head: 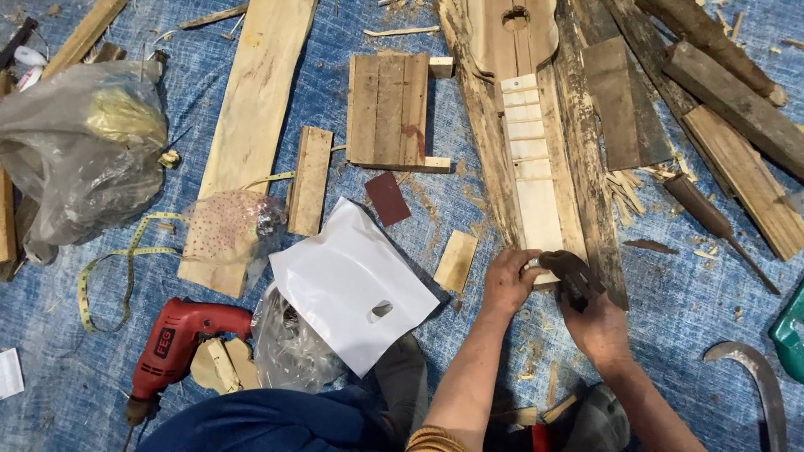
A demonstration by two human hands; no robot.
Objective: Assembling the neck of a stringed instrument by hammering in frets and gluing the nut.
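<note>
Pale fretboard strip (529, 167), lying on the rough wooden instrument body (502, 50), is what we're working on here; it sits right of centre on the blue tarp floor (67, 393), between two dark weathered planks (586, 142).

Going left to right: a crumpled plastic bag (79, 142), a yellow tape measure (105, 276), a red electric drill (172, 343), a long pale board (251, 125), a white plastic bag (347, 285), a small slatted panel (389, 109) and a reddish scrap of sandpaper (388, 198). Then our left hand (508, 280), fingers curled down on the near end of the strip, pinning it in place. Just beside it our right hand (596, 322) has a closed grip round a dark hand tool (571, 272) whose head touches that same near end. We can't tell exactly what kind of tool it is. Further right, a dark chisel-like tool (712, 222) and a curved blade (758, 377) lie well apart from the hands.

Looks to us like we're mid-way through trimming or seating the strip's near end. Next move probably calls for keeping the left hand pressed firm so the strip doesn't skate, and working the tool squarely across that end.

The strip's long axis runs away from us, leaning slightly left at the far end, toward the body's round hole (515, 17).
</note>
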